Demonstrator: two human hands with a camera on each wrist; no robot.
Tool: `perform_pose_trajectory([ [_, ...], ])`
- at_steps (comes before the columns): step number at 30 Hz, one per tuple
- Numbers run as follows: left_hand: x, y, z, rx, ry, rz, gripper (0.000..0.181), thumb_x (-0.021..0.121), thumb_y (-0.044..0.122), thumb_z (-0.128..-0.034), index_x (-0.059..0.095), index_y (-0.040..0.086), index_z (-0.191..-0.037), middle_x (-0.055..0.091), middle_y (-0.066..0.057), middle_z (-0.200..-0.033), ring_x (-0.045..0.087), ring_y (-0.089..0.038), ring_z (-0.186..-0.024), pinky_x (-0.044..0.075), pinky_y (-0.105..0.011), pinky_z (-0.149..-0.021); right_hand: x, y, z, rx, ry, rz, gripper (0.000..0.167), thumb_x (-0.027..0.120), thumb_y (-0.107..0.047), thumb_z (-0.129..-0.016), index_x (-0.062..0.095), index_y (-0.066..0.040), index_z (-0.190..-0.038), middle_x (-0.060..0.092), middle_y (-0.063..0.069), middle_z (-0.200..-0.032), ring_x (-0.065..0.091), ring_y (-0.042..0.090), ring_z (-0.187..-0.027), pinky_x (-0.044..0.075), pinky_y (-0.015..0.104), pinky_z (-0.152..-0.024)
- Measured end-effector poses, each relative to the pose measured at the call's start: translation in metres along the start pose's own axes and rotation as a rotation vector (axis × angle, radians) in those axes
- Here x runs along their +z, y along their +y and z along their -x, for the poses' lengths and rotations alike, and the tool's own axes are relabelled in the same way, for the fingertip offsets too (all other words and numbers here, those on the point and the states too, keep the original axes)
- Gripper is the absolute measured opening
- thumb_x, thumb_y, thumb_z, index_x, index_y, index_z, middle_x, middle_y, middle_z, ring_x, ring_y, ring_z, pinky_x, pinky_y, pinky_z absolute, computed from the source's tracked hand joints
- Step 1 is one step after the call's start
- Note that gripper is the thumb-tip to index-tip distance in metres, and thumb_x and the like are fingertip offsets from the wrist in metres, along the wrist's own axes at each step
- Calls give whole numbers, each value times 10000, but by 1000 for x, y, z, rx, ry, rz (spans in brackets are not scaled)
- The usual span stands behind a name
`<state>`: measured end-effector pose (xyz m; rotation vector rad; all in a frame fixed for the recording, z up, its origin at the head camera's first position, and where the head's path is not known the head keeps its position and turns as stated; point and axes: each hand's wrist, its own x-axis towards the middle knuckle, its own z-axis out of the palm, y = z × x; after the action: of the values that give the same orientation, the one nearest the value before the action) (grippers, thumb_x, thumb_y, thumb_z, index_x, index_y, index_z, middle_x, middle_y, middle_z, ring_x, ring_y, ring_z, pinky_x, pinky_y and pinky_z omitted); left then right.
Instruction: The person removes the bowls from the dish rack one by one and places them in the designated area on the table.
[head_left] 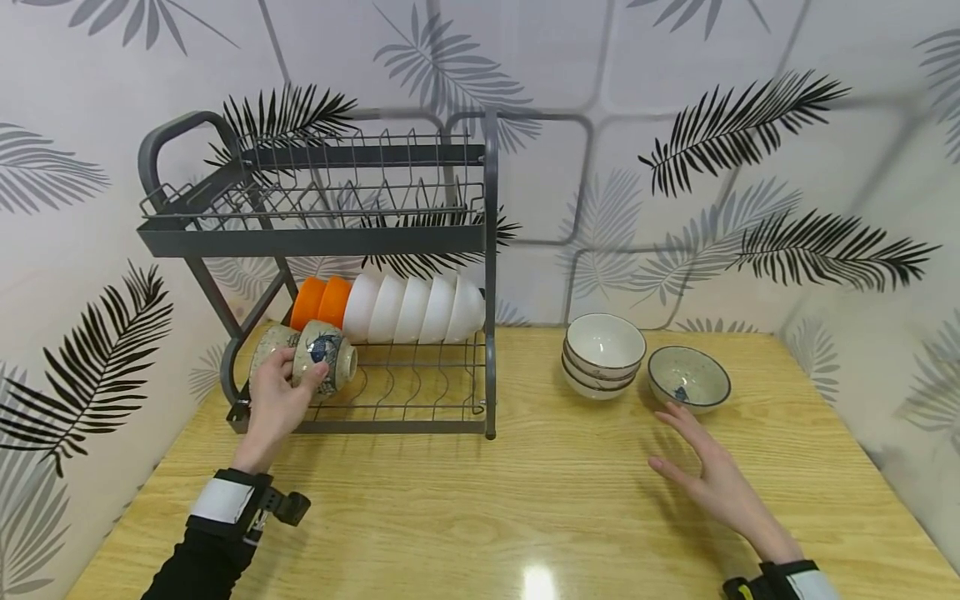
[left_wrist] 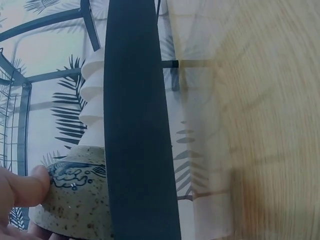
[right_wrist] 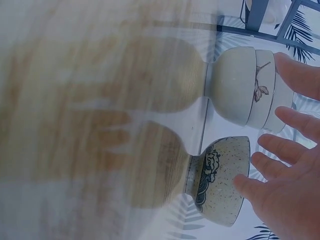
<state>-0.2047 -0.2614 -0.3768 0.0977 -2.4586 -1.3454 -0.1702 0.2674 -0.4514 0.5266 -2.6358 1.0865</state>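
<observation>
One speckled bowl (head_left: 313, 360) is sitting at the left end of the rack's (head_left: 315, 243) lower tier, left hand (head_left: 279, 402) gripping it, fingers curling round it. Second speckled bowl (head_left: 264, 346) is standing just beyond, nearer the rack's left side. Two orange bowls (head_left: 309, 304) and five white bowls (head_left: 415, 310) are lining the rack's back row. Right of the rack, bowl stack (head_left: 592, 367) and third speckled bowl (head_left: 688, 379) are resting on the tabletop (head_left: 450, 500); right hand (head_left: 708, 477) is hovering near the latter, fingers spreading apart, contact unclear.

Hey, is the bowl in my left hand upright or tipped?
Tipped on its side: in the head view, the blue-patterned speckled bowl has its foot facing sideways, not down.
</observation>
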Motion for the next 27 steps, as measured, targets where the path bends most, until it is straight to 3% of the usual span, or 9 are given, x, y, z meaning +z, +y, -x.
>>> perform_pose_trajectory([
  [2,2,-1,1,34,7,12,413,620,129,-1002,488,-139,-1287,654,-362,-1216,494,188,-758,438,-41,-641,0,0,0,-2,1,0,587,769,-101,-864,525,2,-1388,366,332,-1545,302,605,-1406,290,802,-1032],
  [9,7,1,11,124,-16,36,432,639,122,-991,449,-106,-1305,659,-326,-1212,523,103,-819,449,-89,-650,-1,1,1,-1,-2,-3,588,765,-110,-871,521,-8,-1396,360,325,-1552,310,598,-1405,298,797,-1030],
  [20,15,14,27,304,27,54,310,674,-5,-935,517,-97,-1186,711,-282,-1087,543,140,-866,442,-55,-723,-2,-3,1,-7,-3,3,592,762,-130,-878,517,7,-1399,361,324,-1553,304,597,-1406,290,795,-1042],
  [24,20,22,33,404,62,10,286,710,-20,-899,549,-79,-1127,713,-202,-939,554,63,-796,414,-71,-718,-2,-6,1,-22,7,1,591,767,-117,-869,525,-6,-1396,368,317,-1553,314,599,-1402,299,792,-1036],
  [27,23,26,37,464,73,-37,272,730,-23,-879,565,-60,-1092,709,-172,-947,634,-73,-824,435,-91,-754,-2,-9,1,-25,10,2,594,767,-114,-867,526,-14,-1401,365,312,-1557,317,596,-1400,303,787,-1037],
])
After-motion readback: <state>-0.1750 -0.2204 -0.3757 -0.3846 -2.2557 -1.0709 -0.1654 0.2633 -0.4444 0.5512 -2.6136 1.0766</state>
